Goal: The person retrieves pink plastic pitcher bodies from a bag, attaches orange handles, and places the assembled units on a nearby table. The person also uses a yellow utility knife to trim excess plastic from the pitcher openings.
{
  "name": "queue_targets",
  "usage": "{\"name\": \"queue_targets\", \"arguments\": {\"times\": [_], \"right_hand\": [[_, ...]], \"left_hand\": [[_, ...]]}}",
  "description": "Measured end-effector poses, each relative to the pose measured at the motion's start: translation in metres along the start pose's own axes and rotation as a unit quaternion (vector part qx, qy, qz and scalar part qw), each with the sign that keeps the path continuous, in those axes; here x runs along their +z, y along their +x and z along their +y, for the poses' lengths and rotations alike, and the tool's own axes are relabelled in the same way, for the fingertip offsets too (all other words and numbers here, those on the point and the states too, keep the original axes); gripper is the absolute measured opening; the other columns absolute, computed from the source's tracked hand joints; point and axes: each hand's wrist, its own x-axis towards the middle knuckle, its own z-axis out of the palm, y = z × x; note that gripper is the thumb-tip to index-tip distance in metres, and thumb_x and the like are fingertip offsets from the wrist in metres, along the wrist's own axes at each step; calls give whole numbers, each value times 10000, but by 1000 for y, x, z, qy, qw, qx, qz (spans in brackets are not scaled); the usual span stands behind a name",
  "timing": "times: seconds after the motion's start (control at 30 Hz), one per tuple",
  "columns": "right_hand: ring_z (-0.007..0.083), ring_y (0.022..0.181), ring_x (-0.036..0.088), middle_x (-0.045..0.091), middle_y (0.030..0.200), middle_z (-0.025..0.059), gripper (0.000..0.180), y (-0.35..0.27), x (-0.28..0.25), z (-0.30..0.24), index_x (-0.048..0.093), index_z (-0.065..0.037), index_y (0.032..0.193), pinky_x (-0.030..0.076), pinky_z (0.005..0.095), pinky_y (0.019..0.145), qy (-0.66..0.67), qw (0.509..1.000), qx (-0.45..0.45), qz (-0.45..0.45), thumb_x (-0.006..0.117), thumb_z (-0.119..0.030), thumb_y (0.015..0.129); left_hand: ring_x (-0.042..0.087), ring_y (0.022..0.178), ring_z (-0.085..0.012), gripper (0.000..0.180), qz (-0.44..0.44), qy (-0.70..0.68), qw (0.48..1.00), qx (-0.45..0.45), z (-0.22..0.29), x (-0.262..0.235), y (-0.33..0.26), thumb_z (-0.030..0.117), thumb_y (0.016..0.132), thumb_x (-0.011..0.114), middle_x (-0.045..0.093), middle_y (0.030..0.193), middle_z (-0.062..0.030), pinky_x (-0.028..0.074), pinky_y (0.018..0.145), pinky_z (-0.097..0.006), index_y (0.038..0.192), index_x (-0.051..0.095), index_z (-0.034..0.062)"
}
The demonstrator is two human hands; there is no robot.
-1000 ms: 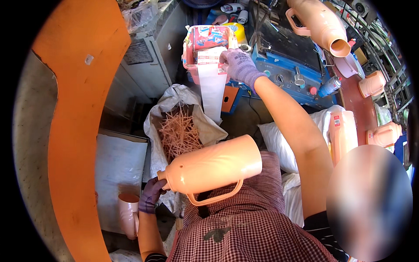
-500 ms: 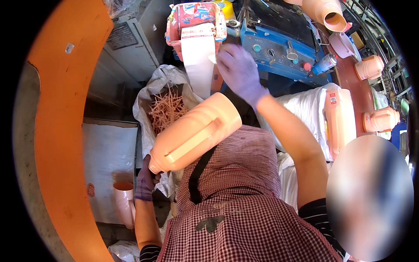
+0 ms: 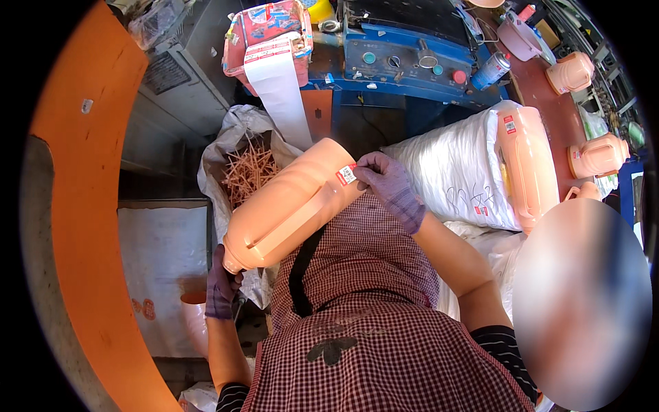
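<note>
The right hand point(image 3: 391, 184) has come back from the roll point(image 3: 283, 86), pinching a label point(image 3: 347, 175) onto the jug point(image 3: 292, 206) the left hand point(image 3: 221, 288) clasps.

Left hand point(image 3: 221, 292): its fingers go under the low end of the peach jug point(image 3: 292, 206), so how the grip closes there is hidden.
Jug mouth: turned away and down; cannot tell.
Small label point(image 3: 347, 175): print too small to tell; the right hand point(image 3: 390, 184) fingertips cover its edge.
Lower right: a large blurred patch point(image 3: 582, 302) hides whatever lies there.
Pale jugs point(image 3: 596, 154) at right: bent by the rim, partly cut off.
Sack point(image 3: 248, 172) contents: thin orange pieces, perhaps trimmings.
</note>
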Motion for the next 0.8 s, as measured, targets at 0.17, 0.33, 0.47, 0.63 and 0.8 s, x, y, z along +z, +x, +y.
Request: {"name": "queue_targets", "arguments": {"times": [0.17, 0.33, 0.47, 0.63, 0.8], "right_hand": [[78, 629, 608, 647, 825, 35, 117, 3, 1, 13, 626, 4, 969, 498, 222, 589, 11, 1000, -24, 2, 684, -66, 896], [127, 649, 631, 652, 821, 49, 159, 5, 9, 13, 624, -6, 964, 509, 250, 611, -115, 992, -44, 17, 711, -102, 873], [278, 808, 643, 658, 909, 99, 376, 2, 12, 12, 620, -17, 1043, 529, 361, 736, -388, 891, -200, 126, 797, -227, 787], [142, 737, 595, 669, 855, 101, 328, 13, -17, 30, 675, -4, 1057, 487, 303, 683, -263, 961, -68, -58, 753, -261, 868], [112, 709, 580, 662, 770, 93, 244, -48, -7, 5, 709, 14, 1037, 474, 266, 674, -258, 962, -85, -24, 670, -201, 930]], "left_hand": [[431, 446, -69, 524, 23, 14, 1000, -7, 9, 5, -9, 647, 941, 437, 551, 615, 11, 267, 385, -218, 962, 618, 156], [437, 447, -72, 524, 23, 9, 1000, 11, 3, -2, -9, 647, 936, 456, 555, 607, 13, 283, 393, -218, 940, 623, 151], [442, 444, -82, 540, 5, 16, 998, 64, -7, -4, -7, 661, 929, 475, 570, 609, 2, 294, 400, -223, 911, 629, 143], [505, 526, -92, 546, -21, -12, 997, 74, -17, -16, 9, 656, 921, 522, 611, 702, -17, 354, 452, -223, 935, 646, 125], [496, 574, -71, 474, 58, -88, 984, 141, 12, -7, 14, 543, 918, 627, 624, 768, 7, 363, 504, -214, 984, 675, 75]]}}
